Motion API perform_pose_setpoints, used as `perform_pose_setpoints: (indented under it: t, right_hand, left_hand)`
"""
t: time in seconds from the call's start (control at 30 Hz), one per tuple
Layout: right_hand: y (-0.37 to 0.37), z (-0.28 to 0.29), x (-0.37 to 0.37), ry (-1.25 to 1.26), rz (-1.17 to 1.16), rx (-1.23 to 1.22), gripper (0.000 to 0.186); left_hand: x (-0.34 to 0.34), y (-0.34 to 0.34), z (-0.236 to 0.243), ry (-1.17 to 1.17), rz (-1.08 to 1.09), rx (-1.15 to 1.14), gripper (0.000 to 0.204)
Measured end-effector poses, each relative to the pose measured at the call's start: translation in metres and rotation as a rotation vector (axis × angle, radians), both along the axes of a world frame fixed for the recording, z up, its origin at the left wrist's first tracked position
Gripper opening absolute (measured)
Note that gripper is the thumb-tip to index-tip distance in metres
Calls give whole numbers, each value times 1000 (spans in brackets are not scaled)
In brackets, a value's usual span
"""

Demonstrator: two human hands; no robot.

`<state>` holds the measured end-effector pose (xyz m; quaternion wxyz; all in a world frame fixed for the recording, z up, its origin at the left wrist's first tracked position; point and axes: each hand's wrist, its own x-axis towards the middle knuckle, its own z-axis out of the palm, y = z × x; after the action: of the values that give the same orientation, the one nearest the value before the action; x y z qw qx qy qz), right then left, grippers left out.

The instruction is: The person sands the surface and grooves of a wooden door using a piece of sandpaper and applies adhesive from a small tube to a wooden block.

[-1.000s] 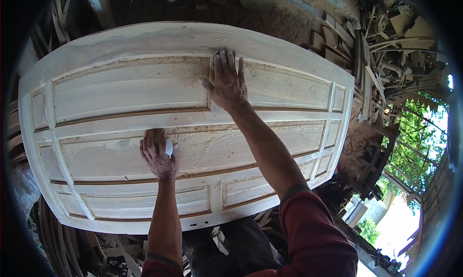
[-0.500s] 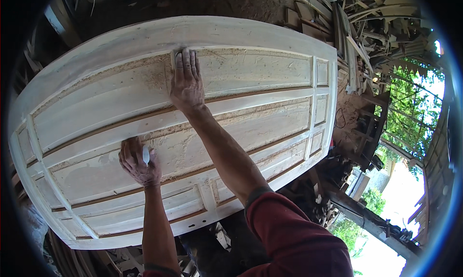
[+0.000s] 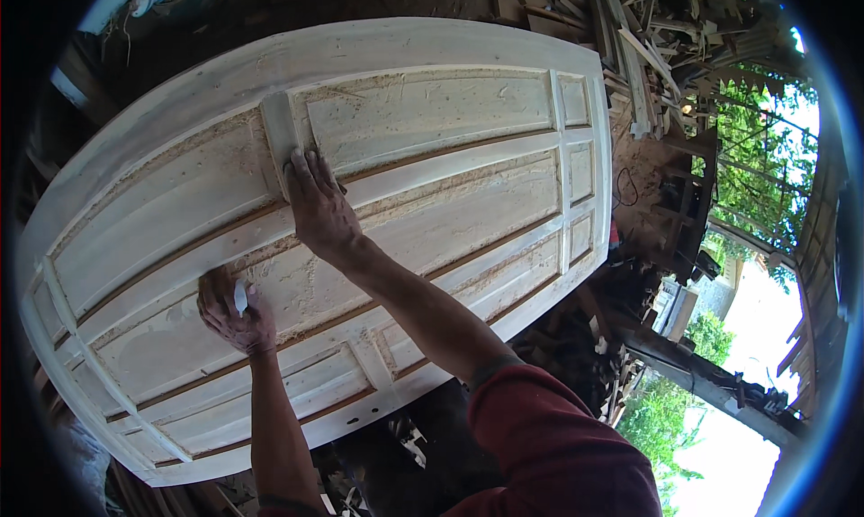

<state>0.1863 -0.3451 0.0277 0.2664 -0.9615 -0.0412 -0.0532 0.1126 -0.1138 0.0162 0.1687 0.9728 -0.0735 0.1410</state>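
A pale, dusty wooden panel door (image 3: pixel 432 112) lies beneath both hands, with framed panels and sawdust along their grooves. My left hand (image 3: pixel 229 308) has its fingers curled on a small white object (image 3: pixel 241 296) on the middle long panel; a brownish patch by its fingertips is too unclear to name. My right hand (image 3: pixel 319 213) rests on the short divider (image 3: pixel 277 121) between the two far panels, fingers stretched and lying flat at its near end. Anything under those fingers is hidden.
Scrap boards (image 3: pixel 648 58) are piled at the upper right, beside a dark wooden structure (image 3: pixel 684 211) with a loop of cord. More wood lies under the door. A bright opening with foliage (image 3: pixel 756 157) is on the right; odds and ends (image 3: pixel 153 0) sit at the upper left.
My right hand has slid down the short divider toward the middle rail. The view has turned, so the door and both hands appear farther left. My left hand keeps its hold.
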Motion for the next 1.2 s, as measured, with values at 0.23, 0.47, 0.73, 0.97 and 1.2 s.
perform_pose_setpoints:
  t: [0.23,0.47,0.73,0.97,1.2]
  right_hand:
    - [-87,34,-51,-33,311,-151,40]
    - [-193,19,-78,-54,-163,-298,52]
    - [-107,36,-44,-64,124,-200,47]
    - [-166,32,-35,149,-64,-220,47]
    - [-42,19,116,-190,393,-317,41]
  left_hand:
    - [-8,-13,-7,70,12,20,55]
    - [-1,-15,0,90,37,-27,53]
    - [-7,-2,-2,102,60,-20,56]
    - [-9,-9,-5,104,59,-61,54]
    - [-6,-10,-3,105,77,-49,56]
